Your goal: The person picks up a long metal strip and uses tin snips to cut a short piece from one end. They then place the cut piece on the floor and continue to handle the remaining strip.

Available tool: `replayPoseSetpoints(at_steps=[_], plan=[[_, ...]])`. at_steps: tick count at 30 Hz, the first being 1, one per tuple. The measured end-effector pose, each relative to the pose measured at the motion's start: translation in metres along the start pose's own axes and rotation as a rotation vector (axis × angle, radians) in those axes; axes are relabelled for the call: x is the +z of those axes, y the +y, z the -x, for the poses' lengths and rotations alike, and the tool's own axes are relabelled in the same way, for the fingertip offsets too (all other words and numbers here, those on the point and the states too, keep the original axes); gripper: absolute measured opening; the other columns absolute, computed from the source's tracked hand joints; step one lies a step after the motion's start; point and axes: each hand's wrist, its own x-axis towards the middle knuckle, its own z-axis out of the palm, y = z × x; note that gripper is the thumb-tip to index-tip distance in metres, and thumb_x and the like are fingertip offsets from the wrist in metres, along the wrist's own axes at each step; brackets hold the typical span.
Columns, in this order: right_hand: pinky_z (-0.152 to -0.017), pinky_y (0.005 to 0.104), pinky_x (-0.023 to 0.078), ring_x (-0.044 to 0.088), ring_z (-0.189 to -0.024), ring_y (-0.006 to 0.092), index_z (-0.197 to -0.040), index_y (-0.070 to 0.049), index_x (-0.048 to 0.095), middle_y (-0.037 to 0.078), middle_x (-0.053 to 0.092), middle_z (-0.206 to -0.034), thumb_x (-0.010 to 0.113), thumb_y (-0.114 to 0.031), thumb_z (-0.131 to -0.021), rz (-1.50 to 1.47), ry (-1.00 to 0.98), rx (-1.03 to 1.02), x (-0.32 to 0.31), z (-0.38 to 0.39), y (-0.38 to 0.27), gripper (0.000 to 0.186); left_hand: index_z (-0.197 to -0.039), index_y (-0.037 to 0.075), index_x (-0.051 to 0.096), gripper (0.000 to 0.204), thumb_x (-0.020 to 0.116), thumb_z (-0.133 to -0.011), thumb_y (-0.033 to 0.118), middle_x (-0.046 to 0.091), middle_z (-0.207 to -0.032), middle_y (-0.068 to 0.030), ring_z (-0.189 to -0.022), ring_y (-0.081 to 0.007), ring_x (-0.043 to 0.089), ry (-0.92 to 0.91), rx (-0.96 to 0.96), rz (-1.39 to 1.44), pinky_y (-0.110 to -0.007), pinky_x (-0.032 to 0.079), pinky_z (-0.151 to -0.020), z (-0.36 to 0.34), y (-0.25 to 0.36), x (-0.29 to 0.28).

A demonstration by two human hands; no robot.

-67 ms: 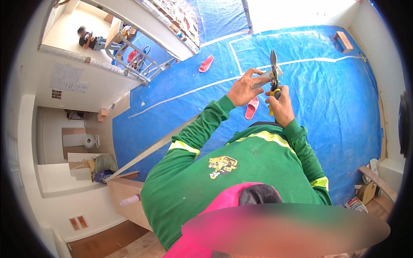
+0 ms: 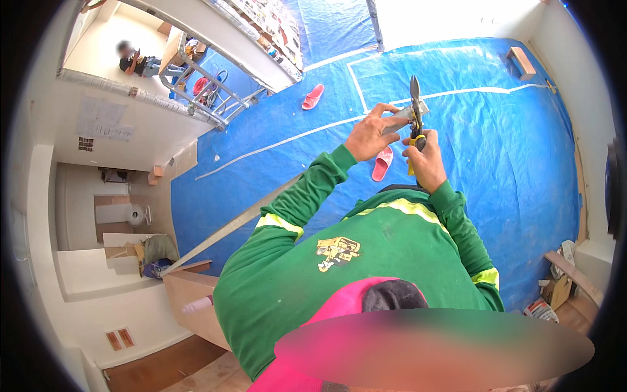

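My left hand [image 2: 373, 134] is closed round a long, thin metal channel [image 2: 398, 119] near its far end. The rest of the channel slopes back under my left forearm toward the lower left. In my right hand [image 2: 428, 163] are tin snips [image 2: 416, 98] with yellow-and-black handles, fingers wrapped round the grips. Their dark blades point up and away, crossing the channel's end just right of my left fingers. Whether the jaws bite into the metal cannot be made out.
Blue sheeting [image 2: 509, 176] with white tape lines covers the floor. Two pink slippers lie on it, one [image 2: 383, 164] under my hands, another [image 2: 313, 97] farther off. A metal scaffold [image 2: 215, 91] stands at upper left, with a person [image 2: 138, 63] beyond. A wooden block [image 2: 521, 64] sits far right.
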Motion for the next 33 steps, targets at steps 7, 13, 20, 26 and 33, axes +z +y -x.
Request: replayPoseSetpoints(at_steps=[7, 13, 20, 26, 33], plan=[[-0.085, 0.0437, 0.056, 0.070, -0.095, 0.0331, -0.120, 0.010, 0.044, 0.027, 0.069, -0.108, 0.061, -0.009, -0.090, 0.027, 0.058, -0.108, 0.011, -0.028, 0.006, 0.039, -0.133, 0.017, 0.074, 0.045, 0.078, -0.089, 0.020, 0.054, -0.141, -0.0117, -0.125, -0.0328, 0.062, 0.019, 0.024, 0.013, -0.044, 0.051, -0.107, -0.017, -0.011, 0.001], [-0.084, 0.0435, 0.056, 0.070, -0.094, 0.0333, -0.119, 0.010, 0.044, 0.027, 0.069, -0.107, 0.061, -0.009, -0.090, 0.064, 0.060, -0.087, 0.011, -0.026, 0.002, 0.038, -0.134, 0.016, 0.073, 0.045, 0.078, -0.090, 0.019, 0.055, -0.139, -0.0126, -0.122, -0.0339, 0.063, 0.069, 0.035, -0.025, -0.044, 0.054, -0.103, -0.017, -0.013, 0.002], [-0.082, 0.0430, 0.056, 0.069, -0.091, 0.0320, -0.119, 0.011, 0.044, 0.026, 0.068, -0.103, 0.062, -0.010, -0.091, 0.057, 0.094, -0.084, 0.014, -0.025, -0.004, 0.040, -0.132, 0.016, 0.074, 0.043, 0.075, -0.089, 0.016, 0.055, -0.140, -0.0146, -0.114, -0.0335, 0.068, 0.077, 0.036, -0.044, -0.044, 0.055, -0.099, -0.014, -0.009, 0.002], [-0.079, 0.0424, 0.056, 0.069, -0.091, 0.0310, -0.116, 0.011, 0.045, 0.026, 0.068, -0.101, 0.061, -0.012, -0.092, 0.129, 0.067, -0.010, 0.009, -0.026, -0.004, 0.037, -0.130, 0.015, 0.076, 0.040, 0.075, -0.090, 0.016, 0.052, -0.145, -0.0140, -0.097, -0.0301, 0.071, 0.120, 0.074, -0.074, -0.042, 0.057, -0.094, -0.008, -0.007, 0.006], [-0.090, 0.0527, 0.060, 0.071, -0.109, 0.0381, -0.141, -0.002, 0.052, 0.019, 0.066, -0.123, 0.066, -0.026, -0.096, -0.794, -0.527, 0.265, -0.041, 0.000, -0.028, 0.052, -0.134, 0.012, 0.068, 0.045, 0.078, -0.091, 0.018, 0.055, -0.134, -0.0121, -0.123, -0.0269, 0.059, 0.156, 0.125, -0.003, -0.041, 0.051, -0.102, -0.018, -0.024, 0.003]])
